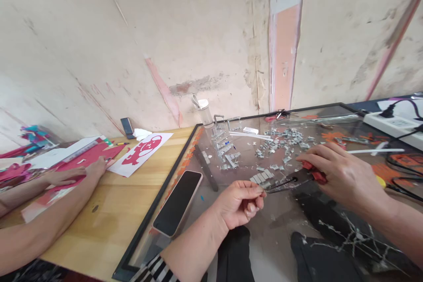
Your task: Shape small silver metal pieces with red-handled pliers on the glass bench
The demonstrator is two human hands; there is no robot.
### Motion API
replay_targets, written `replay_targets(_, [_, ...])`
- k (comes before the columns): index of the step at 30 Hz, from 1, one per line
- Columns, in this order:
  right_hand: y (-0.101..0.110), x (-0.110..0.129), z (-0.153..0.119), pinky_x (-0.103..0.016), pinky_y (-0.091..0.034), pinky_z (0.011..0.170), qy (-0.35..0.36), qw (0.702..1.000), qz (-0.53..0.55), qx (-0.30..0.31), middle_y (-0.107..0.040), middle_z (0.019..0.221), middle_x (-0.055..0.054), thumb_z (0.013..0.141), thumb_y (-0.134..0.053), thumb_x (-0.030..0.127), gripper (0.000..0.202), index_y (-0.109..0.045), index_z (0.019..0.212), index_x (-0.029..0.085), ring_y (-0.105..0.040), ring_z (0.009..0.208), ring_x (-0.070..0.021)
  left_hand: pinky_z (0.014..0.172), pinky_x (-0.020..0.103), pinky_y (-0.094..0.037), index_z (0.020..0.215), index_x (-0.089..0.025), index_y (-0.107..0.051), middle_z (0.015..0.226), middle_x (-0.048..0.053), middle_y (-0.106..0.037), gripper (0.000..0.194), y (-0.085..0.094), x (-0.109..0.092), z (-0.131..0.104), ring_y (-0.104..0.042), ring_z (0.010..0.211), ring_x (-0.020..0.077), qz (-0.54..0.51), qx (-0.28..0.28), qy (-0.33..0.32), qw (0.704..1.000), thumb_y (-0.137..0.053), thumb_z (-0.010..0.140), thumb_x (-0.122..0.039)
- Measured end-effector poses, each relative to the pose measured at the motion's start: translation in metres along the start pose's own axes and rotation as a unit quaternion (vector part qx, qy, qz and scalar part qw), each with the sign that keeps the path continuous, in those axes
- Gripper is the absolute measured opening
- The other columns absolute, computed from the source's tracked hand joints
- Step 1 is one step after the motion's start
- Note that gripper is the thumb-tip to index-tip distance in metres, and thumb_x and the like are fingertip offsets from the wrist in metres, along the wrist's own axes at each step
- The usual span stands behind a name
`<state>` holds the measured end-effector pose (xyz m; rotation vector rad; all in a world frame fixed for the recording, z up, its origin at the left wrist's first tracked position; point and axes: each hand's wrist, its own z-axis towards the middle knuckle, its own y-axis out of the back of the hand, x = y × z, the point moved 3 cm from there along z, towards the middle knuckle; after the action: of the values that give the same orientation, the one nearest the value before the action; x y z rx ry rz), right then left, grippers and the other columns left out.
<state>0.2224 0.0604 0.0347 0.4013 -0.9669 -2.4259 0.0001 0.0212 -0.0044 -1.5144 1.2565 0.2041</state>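
My left hand (243,202) is closed in a pinch over the glass table, its fingertips at the tip of a pair of dark pliers; what it pinches is too small to make out. My right hand (343,178) is wrapped round the red handles (313,172) of the pliers, whose long dark jaws (282,183) point left toward my left fingertips. Just behind the jaws lie flat grey metal pieces (262,176). Many small metal bits (291,137) are scattered farther back. Twisted wire (357,235) with several branches is below my right forearm.
A phone (178,202) lies left of my left hand. A clear container (205,113) stands near the wall, and a power strip (396,128) is at the right. Another person's hands (95,169) rest on red paper (81,158) on the wooden table (109,220).
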Motion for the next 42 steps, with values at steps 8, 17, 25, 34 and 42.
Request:
replay_targets(8, [-0.008,-0.011,-0.002,-0.031,-0.047,0.067,0.023,1.000,0.020,-0.003,-0.063,0.097,-0.005,0.074,-0.048,0.011,0.032,-0.061,0.101,0.022,-0.053,0.089,-0.0215,0.032,0.012,-0.012,0.062,-0.005,-0.064,0.044,0.002,-0.053,0.011,0.000,0.003,-0.001,-0.036,0.032,0.0004,-0.039,0.048,0.046,0.997,-0.072,0.059,-0.013])
replay_targets(17, [-0.005,-0.001,-0.001,-0.034,-0.046,0.071,0.058,0.998,0.036,-0.003,-0.063,0.094,-0.007,0.073,-0.047,0.008,0.031,-0.062,0.098,0.020,-0.054,0.086,-0.0220,0.032,0.013,-0.015,0.061,-0.007,-0.064,0.044,0.004,-0.057,0.015,0.001,0.008,0.003,-0.039,0.031,0.0017,0.001,0.030,0.026,0.999,-0.075,0.058,-0.017])
replay_targets(25, [-0.013,-0.012,-0.004,-0.031,-0.046,0.069,0.024,0.999,0.036,0.015,-0.063,0.094,-0.003,0.074,-0.051,0.011,0.028,-0.061,0.098,0.021,-0.053,0.086,-0.0205,0.035,0.014,-0.022,0.063,-0.010,-0.063,0.049,0.004,-0.061,0.018,0.004,0.001,0.002,-0.045,0.034,0.0033,0.045,0.007,-0.066,0.997,-0.074,0.063,-0.024])
replay_targets(34, [-0.010,-0.008,-0.002,-0.034,-0.046,0.072,0.062,0.997,0.054,0.007,-0.062,0.096,-0.005,0.073,-0.048,0.008,0.031,-0.061,0.099,0.021,-0.052,0.086,-0.0207,0.034,0.017,-0.017,0.060,-0.010,-0.062,0.045,0.004,-0.059,0.022,0.000,0.001,0.001,-0.042,0.031,0.0036,0.063,0.016,-0.040,0.997,-0.077,0.058,-0.025])
replay_targets(42, [-0.011,-0.010,-0.002,-0.032,-0.046,0.071,0.056,0.996,0.066,0.024,-0.063,0.092,-0.002,0.071,-0.050,0.008,0.032,-0.063,0.094,0.025,-0.054,0.083,-0.0195,0.033,0.018,-0.018,0.060,-0.011,-0.060,0.046,0.003,-0.060,0.026,-0.003,0.000,-0.001,-0.042,0.030,0.0043,0.097,0.008,-0.024,0.995,-0.078,0.056,-0.030])
